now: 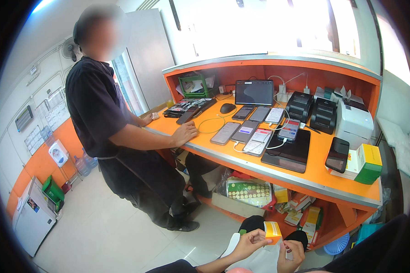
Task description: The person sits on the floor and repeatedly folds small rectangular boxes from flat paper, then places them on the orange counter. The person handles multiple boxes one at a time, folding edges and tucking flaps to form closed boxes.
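Low in front of me, over my lap, my left hand [249,242] pinches a small yellow-orange and white folded card piece [273,230] by its left side. My right hand [291,257] is closed at the card's lower right corner, thumb and fingertips pressed together there; what exactly lies between them is partly hidden. White sheet-like material [261,260] rests beneath both hands, and a bit of something pink [239,270] shows at the bottom edge.
An orange counter [200,139] holds several phones [257,141], a black tablet [284,159], a laptop [254,93], printers [354,123] and a yellow-green carton stack [368,164]. Cartons [300,204] fill the shelf below. A person in dark clothes [105,109] stands at the left, one hand on the counter.
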Demonstrator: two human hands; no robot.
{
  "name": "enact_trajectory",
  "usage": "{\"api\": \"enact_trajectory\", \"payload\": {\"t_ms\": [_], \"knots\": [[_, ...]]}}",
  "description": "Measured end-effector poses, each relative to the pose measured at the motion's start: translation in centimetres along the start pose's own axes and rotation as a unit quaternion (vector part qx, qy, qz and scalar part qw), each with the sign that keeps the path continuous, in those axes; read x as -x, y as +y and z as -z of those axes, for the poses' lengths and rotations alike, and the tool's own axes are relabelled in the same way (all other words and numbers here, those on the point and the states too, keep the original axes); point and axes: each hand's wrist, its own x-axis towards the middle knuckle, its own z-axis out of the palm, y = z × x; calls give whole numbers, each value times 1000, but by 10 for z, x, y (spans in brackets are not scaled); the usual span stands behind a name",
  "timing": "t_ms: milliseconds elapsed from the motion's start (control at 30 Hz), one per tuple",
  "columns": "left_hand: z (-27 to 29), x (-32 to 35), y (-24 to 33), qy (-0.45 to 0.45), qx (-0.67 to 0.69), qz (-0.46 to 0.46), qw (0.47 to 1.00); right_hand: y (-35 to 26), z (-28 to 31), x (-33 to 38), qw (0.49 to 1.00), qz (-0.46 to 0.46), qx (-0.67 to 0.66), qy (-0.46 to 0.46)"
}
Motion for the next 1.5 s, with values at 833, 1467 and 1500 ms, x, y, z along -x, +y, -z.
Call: {"api": "enact_trajectory", "payload": {"t_ms": [833,1467,1500], "knots": [[-12,7,4,-27,18,19,999,28,-3,20,997,-69,21,-5],[-17,8,-6,-21,-67,-56,996,63,0,22,990,77,113,-28],[-17,8,-6,-20,-70,-62,995,71,6,15,939,232,244,-69]]}}
